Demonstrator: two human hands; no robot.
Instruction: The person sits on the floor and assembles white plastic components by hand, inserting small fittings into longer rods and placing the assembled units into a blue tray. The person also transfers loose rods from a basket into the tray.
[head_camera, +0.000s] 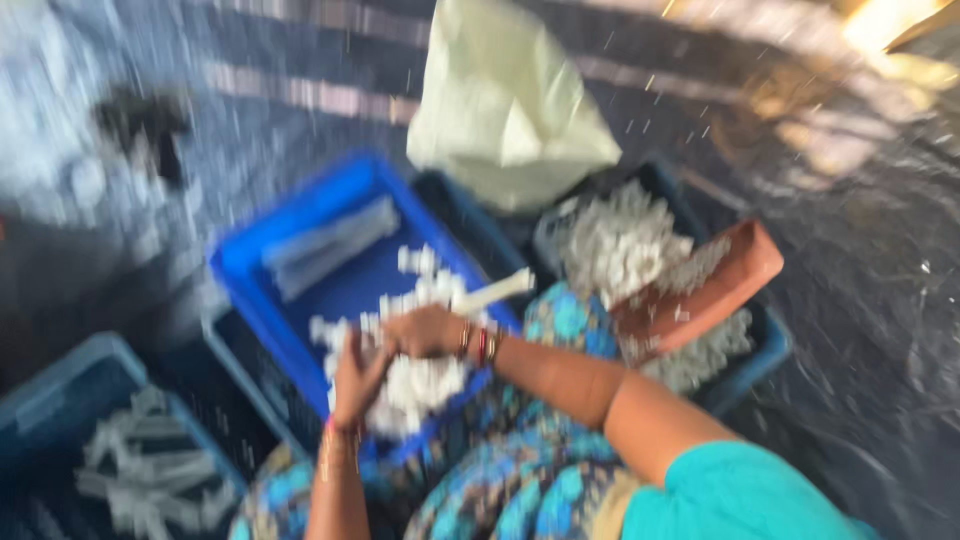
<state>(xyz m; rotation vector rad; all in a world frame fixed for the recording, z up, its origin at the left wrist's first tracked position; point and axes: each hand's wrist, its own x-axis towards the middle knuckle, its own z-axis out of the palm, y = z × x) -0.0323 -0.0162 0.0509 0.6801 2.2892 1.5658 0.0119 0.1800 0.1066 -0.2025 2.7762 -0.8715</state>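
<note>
The view is badly blurred. A bright blue tray (300, 230) rests tilted across my lap and holds a pile of small white plastic pieces (420, 385). My left hand (356, 378) is at the pile's left side, fingers raised against the pieces. My right hand (425, 331), with bangles at the wrist, lies on top of the pile, fingers curled downward. Whether it grips any pieces is hidden by blur. A pale stick-like piece (495, 291) lies just beyond my right hand. A bundle of clear tube-like parts (325, 245) sits at the tray's far end.
A dark blue crate (770, 350) on the right holds more white pieces and a brown scoop-like tray (715, 285). A pale green sack (500, 100) stands behind. A blue crate (60, 380) at the lower left holds grey tube parts (150, 470). The floor is dark.
</note>
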